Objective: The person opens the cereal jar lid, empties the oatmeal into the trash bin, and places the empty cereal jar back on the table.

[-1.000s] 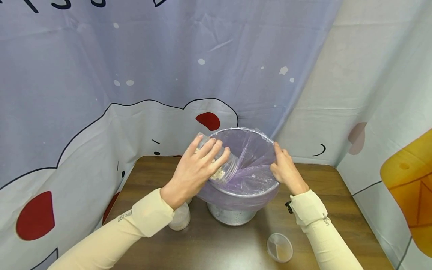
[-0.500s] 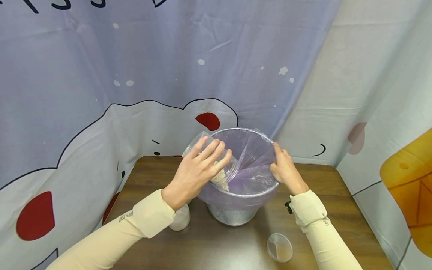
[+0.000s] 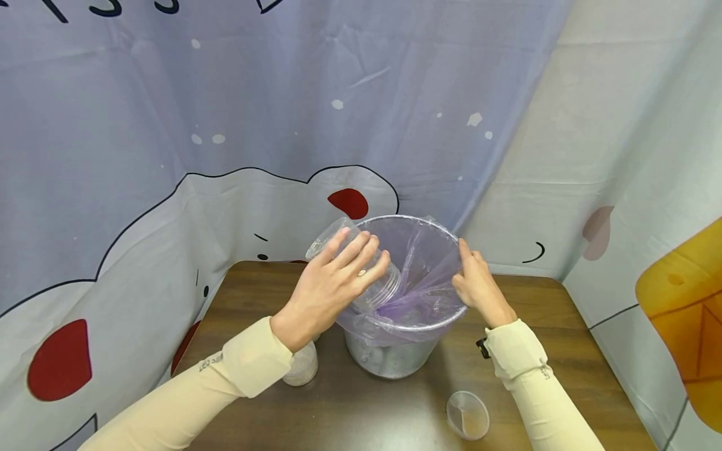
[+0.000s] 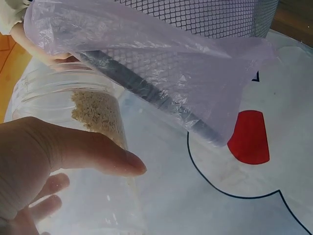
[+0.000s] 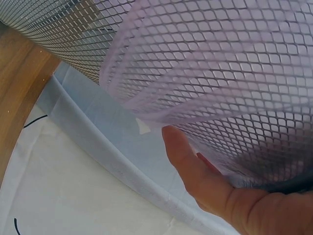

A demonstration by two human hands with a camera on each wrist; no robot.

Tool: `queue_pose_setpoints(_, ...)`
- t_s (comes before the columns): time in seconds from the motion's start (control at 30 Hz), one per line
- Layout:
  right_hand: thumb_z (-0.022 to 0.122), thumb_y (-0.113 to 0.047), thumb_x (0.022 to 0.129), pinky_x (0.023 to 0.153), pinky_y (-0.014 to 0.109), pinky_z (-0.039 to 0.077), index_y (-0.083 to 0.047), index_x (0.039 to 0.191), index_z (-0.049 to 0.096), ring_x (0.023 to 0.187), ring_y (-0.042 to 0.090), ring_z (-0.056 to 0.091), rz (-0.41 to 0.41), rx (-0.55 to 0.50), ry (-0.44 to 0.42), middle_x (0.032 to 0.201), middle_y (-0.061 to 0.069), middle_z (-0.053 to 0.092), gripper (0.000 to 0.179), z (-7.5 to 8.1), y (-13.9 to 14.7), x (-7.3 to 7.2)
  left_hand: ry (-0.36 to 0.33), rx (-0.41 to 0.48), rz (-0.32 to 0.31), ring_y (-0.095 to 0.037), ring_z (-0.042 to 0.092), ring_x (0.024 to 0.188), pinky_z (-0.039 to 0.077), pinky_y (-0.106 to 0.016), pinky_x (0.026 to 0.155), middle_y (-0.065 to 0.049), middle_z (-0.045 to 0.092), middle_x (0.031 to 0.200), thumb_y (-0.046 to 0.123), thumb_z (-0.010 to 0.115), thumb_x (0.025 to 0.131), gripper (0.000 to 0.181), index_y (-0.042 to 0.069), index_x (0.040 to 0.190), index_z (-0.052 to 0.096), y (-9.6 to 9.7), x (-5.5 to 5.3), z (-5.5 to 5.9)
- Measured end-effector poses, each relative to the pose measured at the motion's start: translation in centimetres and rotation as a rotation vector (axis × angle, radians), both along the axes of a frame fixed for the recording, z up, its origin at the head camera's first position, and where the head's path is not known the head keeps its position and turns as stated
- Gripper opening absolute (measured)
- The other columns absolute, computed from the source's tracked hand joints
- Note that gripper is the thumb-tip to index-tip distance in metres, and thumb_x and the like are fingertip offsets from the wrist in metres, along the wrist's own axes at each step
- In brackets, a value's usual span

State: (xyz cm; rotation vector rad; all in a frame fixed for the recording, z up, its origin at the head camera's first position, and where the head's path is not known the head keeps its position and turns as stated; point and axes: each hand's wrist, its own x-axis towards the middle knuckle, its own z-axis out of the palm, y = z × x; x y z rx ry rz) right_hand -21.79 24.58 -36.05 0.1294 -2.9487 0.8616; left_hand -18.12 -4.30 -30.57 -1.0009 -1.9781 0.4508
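Note:
My left hand (image 3: 335, 275) holds a clear plastic jar (image 3: 326, 243) tilted, its threaded mouth inside the near-left rim of a metal mesh wastebasket (image 3: 392, 361). In the left wrist view, pale flaky grains (image 4: 99, 113) lie along the jar wall near its mouth, with my thumb (image 4: 110, 155) across the side. A thin purple plastic bag (image 3: 431, 291) lines the basket and folds out over the rim. At the right side my right hand (image 3: 478, 285) grips that rim through the bag. Its thumb (image 5: 190, 161) lies along the mesh outside in the right wrist view.
A clear round lid (image 3: 467, 415) lies on the wooden table (image 3: 361, 419) at the front right. Another jar with pale contents (image 3: 303, 366) stands left of the basket, partly behind my left forearm. A printed cloth (image 3: 271, 125) hangs behind the table.
The jar has tipped up further over the basket, and grains have slid out of it into the bag. The bag's outer fold has drawn up, baring more mesh. My right hand stays on the rim.

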Motion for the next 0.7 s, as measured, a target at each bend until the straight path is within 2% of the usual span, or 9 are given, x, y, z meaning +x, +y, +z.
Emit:
queue_pose_setpoints(0.3, 0.04, 0.002, 0.074, 0.104, 0.054, 0.025, 0.007, 0.143, 0.01, 0.119, 0.049, 0.034, 0.007, 0.005, 0.027, 0.128, 0.039, 0.034, 0.075, -0.14, 0.04, -0.08, 0.022, -0.01, -0.01, -0.023, 0.038, 0.126, 0.02, -0.042, 0.11, -0.009, 0.046, 0.132, 0.003, 0.057, 0.075, 0.055, 0.017, 0.126, 0.045, 0.17, -0.08, 0.06)
queue_pose_setpoints(0.53, 0.039, 0.002, 0.075, 0.105, 0.054, 0.024, 0.007, 0.143, 0.009, 0.12, 0.048, 0.033, 0.004, -0.004, 0.024, 0.129, 0.038, 0.033, 0.075, -0.16, 0.06, -0.12, 0.032, -0.039, -0.004, -0.023, 0.037, 0.128, 0.019, -0.041, 0.111, -0.01, 0.045, 0.133, 0.004, 0.06, 0.074, 0.056, 0.017, 0.126, 0.046, 0.25, -0.09, -0.03)
queue_pose_setpoints(0.7, 0.04, 0.002, 0.074, 0.103, 0.055, 0.026, 0.007, 0.143, 0.011, 0.117, 0.05, 0.035, 0.008, 0.005, 0.04, 0.127, 0.039, 0.035, 0.075, -0.16, 0.03, -0.11, 0.09, -0.083, -0.004, -0.023, 0.04, 0.125, 0.02, -0.041, 0.111, -0.012, 0.046, 0.131, 0.004, 0.059, 0.075, 0.051, 0.017, 0.123, 0.047, 0.44, -0.16, -0.05)
